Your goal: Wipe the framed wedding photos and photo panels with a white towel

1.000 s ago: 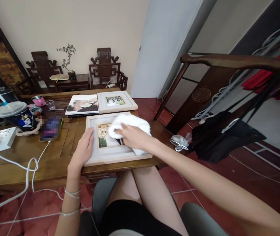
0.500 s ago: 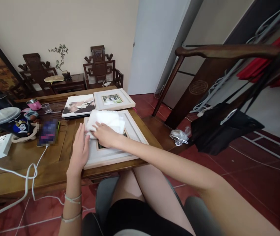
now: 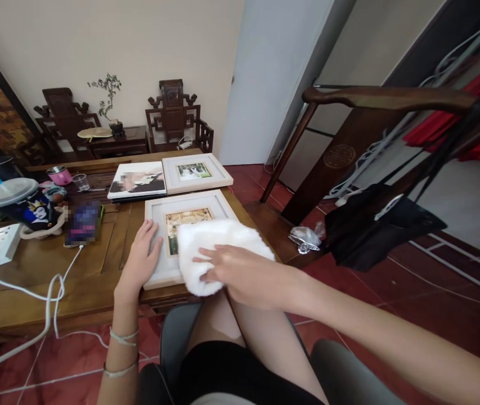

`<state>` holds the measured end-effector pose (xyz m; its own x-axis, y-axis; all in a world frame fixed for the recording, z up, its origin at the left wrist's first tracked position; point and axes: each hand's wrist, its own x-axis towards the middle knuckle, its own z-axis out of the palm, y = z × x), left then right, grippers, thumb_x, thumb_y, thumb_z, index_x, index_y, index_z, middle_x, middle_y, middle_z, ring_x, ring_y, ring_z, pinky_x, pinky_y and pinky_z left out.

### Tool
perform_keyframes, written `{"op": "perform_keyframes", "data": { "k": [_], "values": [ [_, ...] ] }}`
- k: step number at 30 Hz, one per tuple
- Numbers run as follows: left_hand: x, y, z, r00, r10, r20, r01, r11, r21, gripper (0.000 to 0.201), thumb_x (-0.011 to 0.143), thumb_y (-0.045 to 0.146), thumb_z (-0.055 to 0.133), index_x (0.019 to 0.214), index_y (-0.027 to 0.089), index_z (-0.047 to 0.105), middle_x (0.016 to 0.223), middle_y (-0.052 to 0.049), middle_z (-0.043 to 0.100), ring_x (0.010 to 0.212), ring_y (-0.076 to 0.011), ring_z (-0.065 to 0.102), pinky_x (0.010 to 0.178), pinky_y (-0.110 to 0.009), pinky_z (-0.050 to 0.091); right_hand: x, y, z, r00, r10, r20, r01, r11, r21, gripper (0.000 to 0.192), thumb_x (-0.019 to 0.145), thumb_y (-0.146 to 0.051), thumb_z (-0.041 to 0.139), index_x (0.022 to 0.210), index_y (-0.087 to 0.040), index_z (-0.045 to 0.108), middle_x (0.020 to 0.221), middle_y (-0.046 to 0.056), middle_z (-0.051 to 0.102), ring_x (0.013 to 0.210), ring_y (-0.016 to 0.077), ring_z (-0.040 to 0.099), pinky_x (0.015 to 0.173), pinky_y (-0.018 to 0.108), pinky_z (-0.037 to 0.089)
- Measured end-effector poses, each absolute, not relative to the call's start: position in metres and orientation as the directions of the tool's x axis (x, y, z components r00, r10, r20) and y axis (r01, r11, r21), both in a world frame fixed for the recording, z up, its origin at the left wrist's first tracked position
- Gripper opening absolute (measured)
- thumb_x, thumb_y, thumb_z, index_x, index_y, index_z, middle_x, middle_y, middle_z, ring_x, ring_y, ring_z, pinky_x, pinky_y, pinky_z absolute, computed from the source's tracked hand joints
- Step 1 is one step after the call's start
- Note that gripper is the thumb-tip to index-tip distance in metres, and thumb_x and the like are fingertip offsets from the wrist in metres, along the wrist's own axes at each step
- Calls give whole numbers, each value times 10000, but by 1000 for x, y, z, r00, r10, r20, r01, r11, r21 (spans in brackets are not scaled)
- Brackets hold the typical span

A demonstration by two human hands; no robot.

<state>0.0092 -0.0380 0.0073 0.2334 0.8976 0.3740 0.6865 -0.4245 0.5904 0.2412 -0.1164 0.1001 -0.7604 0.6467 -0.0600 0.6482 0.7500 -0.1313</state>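
A light wooden picture frame [image 3: 162, 275] lies flat near the table's front edge, and the picture inside it is partly covered. My right hand [image 3: 233, 273] holds a fluffy white cloth [image 3: 227, 233], its fingers pressed into the fabric. The cloth spreads over the frame's lower right part and hangs past its near edge. On the frame's left border rests my left hand [image 3: 140, 259], fingers stretched out and thumb apart. Behind it are a second framed picture [image 3: 218, 174] and a white-edged photo panel [image 3: 136, 179].
To the left stand a large lidded cup [image 3: 32, 205], a pink mug [image 3: 59, 175] and a small clear cup [image 3: 81, 182]. A phone [image 3: 83, 224] with a white cable [image 3: 68, 275] lies nearby, beside a power strip [image 3: 1, 247]. A wooden chair [image 3: 341, 152] bearing a black bag [image 3: 375, 230] stands right.
My right hand has drawn the white cloth from the frame's upper left toward its near right corner, uncovering the picture's upper part. My left hand stays at the left border.
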Motion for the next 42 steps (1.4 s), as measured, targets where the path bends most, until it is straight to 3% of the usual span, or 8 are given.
{"op": "perform_keyframes", "data": {
  "k": [4, 8, 15, 21, 26, 31, 37, 42],
  "values": [
    [8, -36, 5, 239, 896, 375, 679, -430, 594, 456, 921, 357, 418, 1293, 120, 533, 1449, -158, 430, 1392, -256, 320, 1151, -456, 243, 281, -124, 107, -531, 824, -200, 845, 531, -55, 476, 584, 53, 431, 838, -199, 744, 1216, 135, 640, 1071, 308, 621, 862, 409, 480],
    [7, -35, 5, 243, 890, 385, 684, -439, 583, 454, 920, 342, 414, 1287, 104, 537, 1436, -167, 445, 1386, -253, 331, 1151, -449, 249, 317, -118, 98, -378, 910, -174, 926, 376, -44, 555, 603, 50, 412, 917, -266, 743, 1376, 53, 529, 1168, 315, 569, 897, 438, 481],
    [10, -35, 12, 248, 903, 351, 709, -417, 569, 443, 921, 309, 404, 1316, 140, 510, 1459, -138, 421, 1387, -238, 329, 1151, -440, 255, 329, -59, 74, -411, 911, -34, 902, 400, -164, 625, 648, 49, 384, 1138, -207, 673, 1484, 85, 382, 1300, 289, 446, 1020, 442, 413],
    [11, -36, 9, 31, 935, 353, 688, -276, 671, 605, 865, 336, 528, 1426, 181, 362, 1567, -140, 182, 1422, -298, 236, 1139, -487, 249, 328, -30, 32, -393, 884, 252, 810, 463, -360, 630, 596, 61, 349, 1123, -107, 651, 1453, 144, 416, 1410, 274, 200, 1121, 536, 255],
    [15, -42, 21, -250, 966, -67, 312, 146, 939, 691, 769, 385, 674, 1375, 164, 426, 1368, -155, 528, 1192, -281, 567, 987, -402, 475, 338, -41, 11, -419, 792, 444, 627, 606, -489, 548, 578, 43, 331, 957, -145, 680, 1409, 134, 469, 1413, 249, 180, 1116, 613, 199],
    [23, -64, 48, -128, 856, -501, 41, 509, 860, 557, 740, 498, 701, 1194, 188, 605, 1081, -85, 718, 918, -249, 701, 762, -307, 572, 342, -52, 10, -430, 744, 512, 524, 667, -529, 462, 626, 26, 349, 885, -200, 657, 1406, 95, 485, 1403, 252, 235, 1107, 644, 205],
    [27, -80, 45, -334, 795, -506, -104, 502, 858, 350, 758, 426, 708, 998, 172, 686, 980, -50, 745, 855, -216, 707, 697, -249, 563, 357, -60, 9, -407, 695, 592, 404, 719, -565, 346, 747, 7, 395, 839, -245, 613, 1330, 43, 572, 1329, 266, 401, 1079, 624, 332],
    [18, -85, 44, -367, 747, -553, -254, 492, 833, 282, 742, 329, 719, 968, 162, 691, 856, -50, 754, 743, -228, 718, 635, -281, 579, 383, -88, -1, -217, 792, 571, 386, 607, -695, 320, 811, -107, 456, 898, -343, 654, 1278, -6, 609, 1267, 316, 472, 978, 637, 452]
  ]
}}
